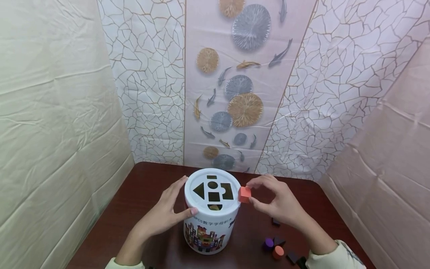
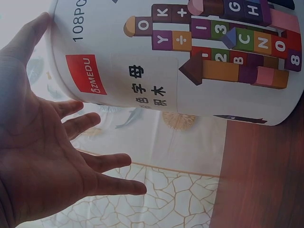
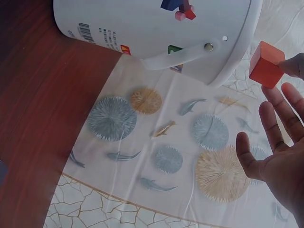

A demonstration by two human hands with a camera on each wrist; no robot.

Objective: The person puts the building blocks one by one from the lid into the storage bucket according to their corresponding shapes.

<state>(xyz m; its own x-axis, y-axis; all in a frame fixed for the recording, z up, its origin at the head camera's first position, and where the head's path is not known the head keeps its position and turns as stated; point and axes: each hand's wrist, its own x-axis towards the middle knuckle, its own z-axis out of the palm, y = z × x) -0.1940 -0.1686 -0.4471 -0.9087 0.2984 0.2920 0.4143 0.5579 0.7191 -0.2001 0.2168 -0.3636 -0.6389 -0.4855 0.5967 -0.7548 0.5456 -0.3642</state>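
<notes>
While the right hand (image 1: 282, 201) pinched a red-orange cube (image 1: 244, 194) between thumb and fingers, below and right of the frame's centre, just beside the rim of a white bucket (image 1: 209, 235), the left hand (image 1: 166, 209) touched that bucket at the lower middle with its fingers spread. A purple block (image 1: 268, 244) and an orange cylinder (image 1: 278, 252) lay on the dark red worktop (image 1: 141, 190) at the lower right
</notes>
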